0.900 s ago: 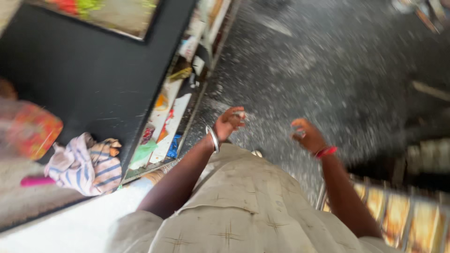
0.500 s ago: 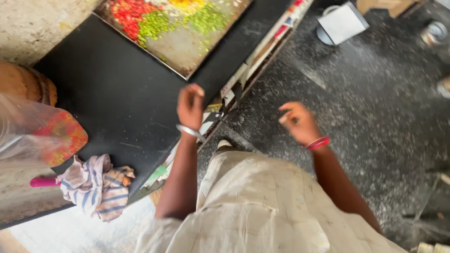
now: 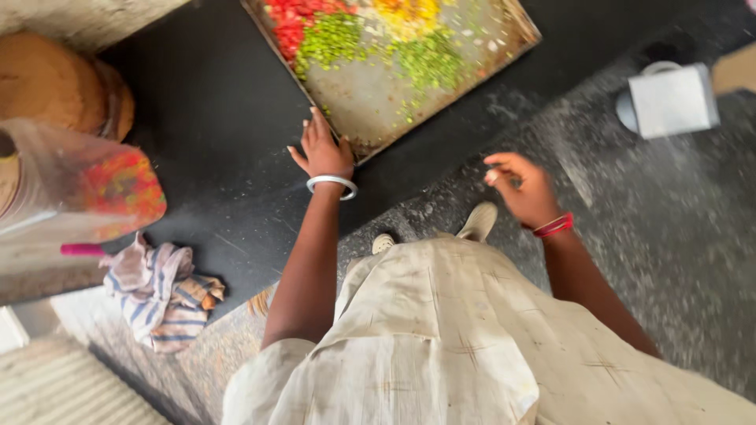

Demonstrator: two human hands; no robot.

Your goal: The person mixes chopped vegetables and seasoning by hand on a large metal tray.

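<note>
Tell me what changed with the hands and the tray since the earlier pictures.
The left hand reached forward onto the black counter and now touches the near edge of the metal tray. The right hand stays empty over the floor. The striped cloth lies unmoved.

We are looking down on a black counter (image 3: 205,102) with open dark surface lying between our left hand (image 3: 321,152) and the clutter at the far left. Blocking that left side, a clear bag of coloured pieces (image 3: 87,193) is sitting beside a brown round lump (image 3: 55,86), and a striped cloth (image 3: 161,291) is bunching at the counter's near edge. Ahead, the metal tray (image 3: 370,86) of chopped red, green and yellow bits is closing off the way; our left fingers are touching its near rim. Our right hand (image 3: 524,189) is hanging over speckled grey floor (image 3: 669,228), open except for a white box-like container (image 3: 669,98) farther out.
</note>
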